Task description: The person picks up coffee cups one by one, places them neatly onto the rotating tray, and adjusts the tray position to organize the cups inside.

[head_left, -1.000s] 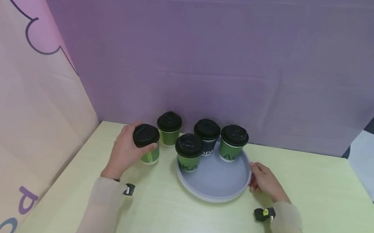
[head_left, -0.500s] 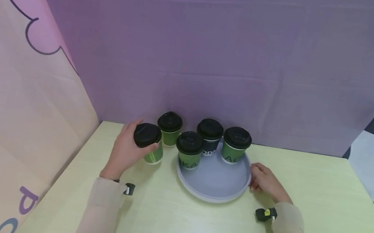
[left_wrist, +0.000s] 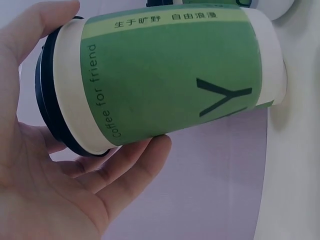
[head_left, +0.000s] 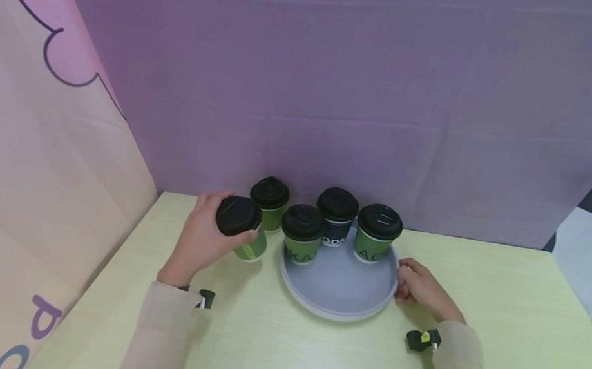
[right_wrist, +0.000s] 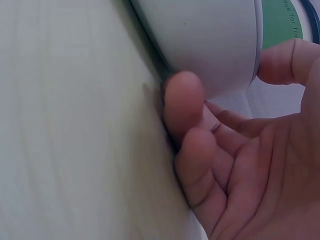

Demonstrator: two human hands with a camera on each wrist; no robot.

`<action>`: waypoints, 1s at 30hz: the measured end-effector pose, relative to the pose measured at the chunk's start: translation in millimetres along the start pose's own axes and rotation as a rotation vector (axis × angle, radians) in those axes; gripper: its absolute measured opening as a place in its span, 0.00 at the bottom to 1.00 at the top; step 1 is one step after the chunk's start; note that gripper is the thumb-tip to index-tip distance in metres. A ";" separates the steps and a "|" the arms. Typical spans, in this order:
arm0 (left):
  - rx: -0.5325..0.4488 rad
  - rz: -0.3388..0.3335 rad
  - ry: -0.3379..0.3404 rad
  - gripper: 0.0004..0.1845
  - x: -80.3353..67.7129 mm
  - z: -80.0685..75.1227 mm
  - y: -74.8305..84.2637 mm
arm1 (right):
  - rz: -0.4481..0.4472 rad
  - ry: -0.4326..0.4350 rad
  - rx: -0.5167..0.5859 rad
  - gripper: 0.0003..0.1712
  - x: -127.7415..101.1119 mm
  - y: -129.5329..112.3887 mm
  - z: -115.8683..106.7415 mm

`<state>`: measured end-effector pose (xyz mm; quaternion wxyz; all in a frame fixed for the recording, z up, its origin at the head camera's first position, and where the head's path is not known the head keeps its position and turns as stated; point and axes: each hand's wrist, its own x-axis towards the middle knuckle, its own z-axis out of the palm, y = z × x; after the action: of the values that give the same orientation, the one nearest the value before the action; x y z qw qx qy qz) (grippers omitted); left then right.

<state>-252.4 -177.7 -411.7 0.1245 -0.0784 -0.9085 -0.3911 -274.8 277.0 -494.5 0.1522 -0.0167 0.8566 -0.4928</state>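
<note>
My left hand (head_left: 206, 231) grips a green paper coffee cup (head_left: 251, 247) by its black lid, left of a round grey tray (head_left: 342, 293). The cup leans, its base swung toward the tray; the left wrist view shows thumb and fingers around the lid end of this cup (left_wrist: 175, 75). My right hand (head_left: 424, 287) pinches the tray's right rim; in the right wrist view the thumb is at the top of the tray wall (right_wrist: 215, 45), other fingers curled low against it. On the tray stand a green cup (head_left: 299, 250) at left, a navy cup (head_left: 335, 230) behind, and another green cup (head_left: 372, 246) at right.
One more green lidded cup (head_left: 271, 218) stands on the pale table (head_left: 300, 368) behind the held cup, close to the purple backdrop (head_left: 313, 83). A printed cloth (head_left: 28, 166) borders the table on the left.
The held cup has moved slightly right and tilted more, its base swinging toward the tray. The tray's cups have shifted clockwise, the left one backward, the others rightward. My right hand has barely moved.
</note>
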 end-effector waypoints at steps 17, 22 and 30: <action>-0.026 0.029 -0.015 0.49 -4.0 4.5 14.1 | -0.006 -0.009 -0.018 0.25 0.7 -2.1 2.4; -0.018 0.036 -0.008 0.49 -4.5 5.0 16.3 | -0.026 0.002 -0.014 0.24 2.1 1.2 1.6; 0.009 0.039 -0.019 0.51 -6.4 7.2 25.4 | -0.032 0.025 -0.045 0.30 3.1 5.1 3.1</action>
<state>-241.5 -155.5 -400.8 0.1240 -0.0990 -0.9098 -0.3836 -276.2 276.5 -501.0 0.1331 -0.0273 0.8689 -0.4759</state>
